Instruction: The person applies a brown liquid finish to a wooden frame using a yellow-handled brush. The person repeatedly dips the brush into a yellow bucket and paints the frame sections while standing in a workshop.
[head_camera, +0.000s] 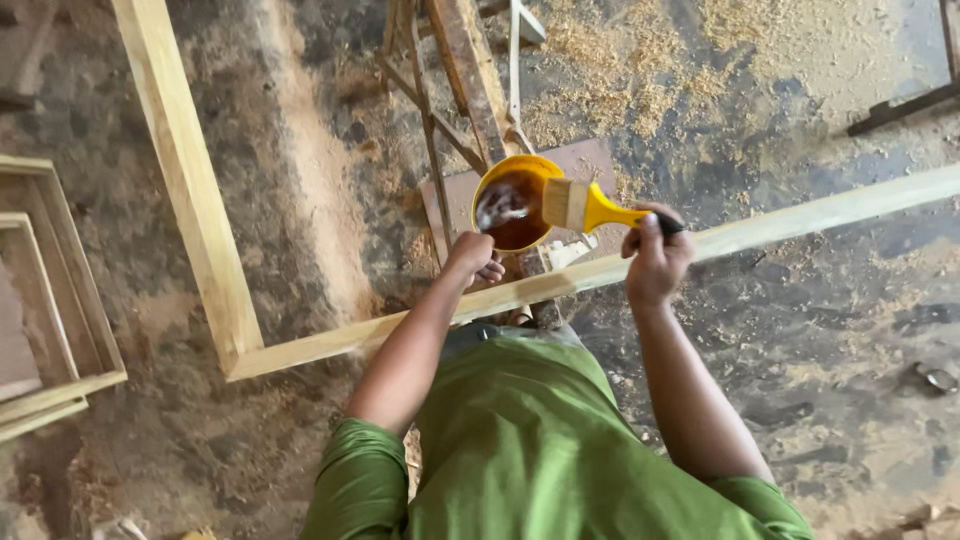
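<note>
**Brush at the rim of the yellow tub**

Seen from the head camera, the left hand (474, 255) holds a round yellow tub (513, 203) just above the middle of the frame, its grip wrapped around the tub's lower side. The tub holds a dark brown glossy liquid, with a pale sheen on its left part. The right hand (655, 262), right of centre, has its grip pressed tight around the yellow handle of a flat paintbrush (583, 207). The brush lies nearly level, its pale bristles resting over the tub's right rim, above the liquid.

Under both hands runs a long pale wooden rail (780, 222), slanting from the right edge down to the lower left, where it meets a second rail (185, 170) that climbs to the top left, making a corner. Past the tub stands a rough wooden trestle (470, 70) with a brown board (590, 160) beneath it. Stacked wooden frames (50, 290) lean at the left edge. The floor (830, 350) is dark and strewn with sawdust, with open room at the right and lower right. The person's green shirt (530, 440) fills the bottom centre.
</note>
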